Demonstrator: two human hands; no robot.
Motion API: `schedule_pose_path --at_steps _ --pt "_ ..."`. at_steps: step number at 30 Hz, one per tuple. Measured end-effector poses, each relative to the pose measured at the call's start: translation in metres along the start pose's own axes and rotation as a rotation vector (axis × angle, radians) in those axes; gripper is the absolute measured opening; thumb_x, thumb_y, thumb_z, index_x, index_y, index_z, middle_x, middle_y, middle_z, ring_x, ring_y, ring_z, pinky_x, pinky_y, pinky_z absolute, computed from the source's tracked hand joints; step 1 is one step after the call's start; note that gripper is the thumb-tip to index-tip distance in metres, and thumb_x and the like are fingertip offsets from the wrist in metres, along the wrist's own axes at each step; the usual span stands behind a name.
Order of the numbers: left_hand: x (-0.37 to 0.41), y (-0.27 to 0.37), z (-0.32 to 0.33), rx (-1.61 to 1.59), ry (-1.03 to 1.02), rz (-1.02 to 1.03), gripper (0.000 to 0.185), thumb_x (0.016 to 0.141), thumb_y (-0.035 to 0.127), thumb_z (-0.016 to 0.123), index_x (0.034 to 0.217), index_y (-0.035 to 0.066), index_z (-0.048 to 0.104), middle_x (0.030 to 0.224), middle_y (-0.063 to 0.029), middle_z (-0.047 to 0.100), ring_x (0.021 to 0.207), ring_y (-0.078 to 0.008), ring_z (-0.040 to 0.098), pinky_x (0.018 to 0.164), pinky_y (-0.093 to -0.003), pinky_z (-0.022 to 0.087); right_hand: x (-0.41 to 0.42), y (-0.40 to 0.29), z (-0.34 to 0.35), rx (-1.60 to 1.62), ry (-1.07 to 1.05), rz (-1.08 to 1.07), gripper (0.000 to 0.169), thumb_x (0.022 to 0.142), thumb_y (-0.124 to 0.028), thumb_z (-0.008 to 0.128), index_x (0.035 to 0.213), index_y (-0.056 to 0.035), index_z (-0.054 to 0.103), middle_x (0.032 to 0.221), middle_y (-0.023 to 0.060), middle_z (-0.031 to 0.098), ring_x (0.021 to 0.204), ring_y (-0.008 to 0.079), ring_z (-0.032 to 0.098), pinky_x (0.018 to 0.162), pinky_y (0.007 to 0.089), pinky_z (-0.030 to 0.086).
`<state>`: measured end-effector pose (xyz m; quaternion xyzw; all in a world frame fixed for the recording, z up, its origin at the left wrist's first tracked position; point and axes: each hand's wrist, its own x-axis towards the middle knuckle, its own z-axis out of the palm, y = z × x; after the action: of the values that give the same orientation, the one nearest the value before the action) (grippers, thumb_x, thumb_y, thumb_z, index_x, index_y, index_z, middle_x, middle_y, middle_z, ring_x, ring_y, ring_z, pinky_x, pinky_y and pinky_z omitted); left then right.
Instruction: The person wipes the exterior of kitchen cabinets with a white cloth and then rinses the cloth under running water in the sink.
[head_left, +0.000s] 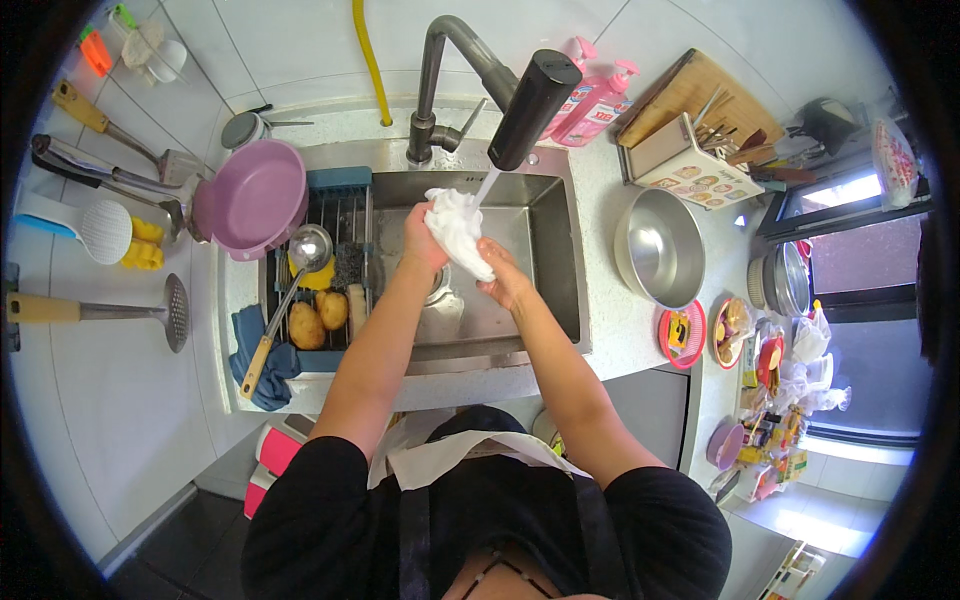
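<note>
A wet white cloth is bunched between both of my hands above the stainless steel sink. My left hand grips its upper left side. With my right hand I hold the lower right end, fingers wrapped around it. Water runs from the black spout of the faucet onto the top of the cloth. Beneath my hands the sink's drain is partly hidden by my left arm and the cloth.
Left of the basin, a drying rack holds potatoes, with a ladle and purple basin over it. Pink pump bottles stand behind. A metal bowl, utensil holder and red basket are on the right counter.
</note>
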<state>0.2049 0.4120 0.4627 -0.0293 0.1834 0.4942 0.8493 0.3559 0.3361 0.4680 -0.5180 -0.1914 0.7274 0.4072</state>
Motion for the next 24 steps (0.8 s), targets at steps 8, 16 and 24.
schedule_pose_path --at_steps 8,16,24 --pt "0.004 0.008 -0.042 0.347 0.346 -0.053 0.032 0.083 0.021 0.049 0.114 0.016 0.053 0.113 -0.0065 0.051 0.108 -0.0280 0.048 0.093 -0.0600 0.034 0.002 -0.056 0.009 -0.751 0.178 -0.781 0.023 0.065 0.001 0.068 0.086 -0.0056 0.058 0.099 0.0051 0.054 0.097 0.0180 0.053 0.082 0.0277 0.041" --pt "0.017 -0.022 -0.023 0.308 0.088 -0.133 0.040 0.089 0.046 0.051 0.110 0.012 0.055 0.103 -0.0079 0.060 0.098 -0.0252 0.058 0.087 -0.0489 0.045 0.002 -0.058 0.015 -0.504 -0.075 -0.728 0.024 0.064 0.008 0.057 0.082 -0.0069 0.061 0.120 0.0068 0.048 0.105 0.0186 0.049 0.088 0.0286 0.040" --pt "0.010 -0.023 0.011 0.414 0.178 0.185 0.027 0.094 0.032 0.050 0.094 0.006 0.055 0.082 -0.0076 0.060 0.069 -0.0191 0.061 0.060 -0.0348 0.052 0.056 0.007 -0.050 -0.393 0.285 -0.185 0.028 0.079 0.002 0.054 0.102 -0.0132 0.060 0.109 -0.0011 0.056 0.098 0.0111 0.052 0.078 0.0287 0.047"
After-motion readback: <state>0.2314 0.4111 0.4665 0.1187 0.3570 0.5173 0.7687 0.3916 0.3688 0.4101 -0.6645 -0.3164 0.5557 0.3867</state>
